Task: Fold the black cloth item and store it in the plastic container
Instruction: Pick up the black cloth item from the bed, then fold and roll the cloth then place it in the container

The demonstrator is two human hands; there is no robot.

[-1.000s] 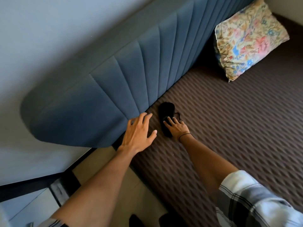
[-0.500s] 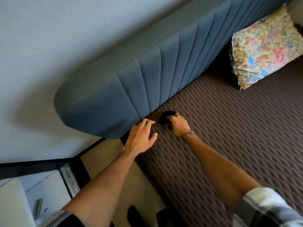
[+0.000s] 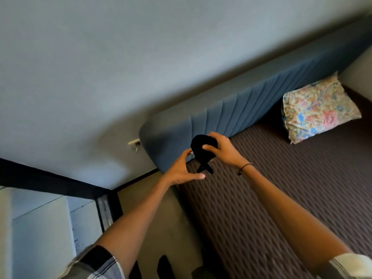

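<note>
The black cloth item (image 3: 200, 151) is bunched into a small dark ball, lifted above the corner of the bed, with two short ends dangling below it. My right hand (image 3: 223, 151) grips it from the right, thumb pressed on its front. My left hand (image 3: 182, 170) is just below and left of it, fingers spread, fingertips close to or touching the cloth's left edge. No plastic container is in view.
A brown patterned bed (image 3: 281, 198) fills the right side, with a blue padded headboard (image 3: 231, 115) against the grey wall. A floral pillow (image 3: 320, 109) leans at the far right. White furniture (image 3: 40, 228) stands at the lower left beside the floor strip.
My right hand has picked the black cloth up off the bed and raised it. My left hand has risen with it and moved in close beneath. The view has tilted upward.
</note>
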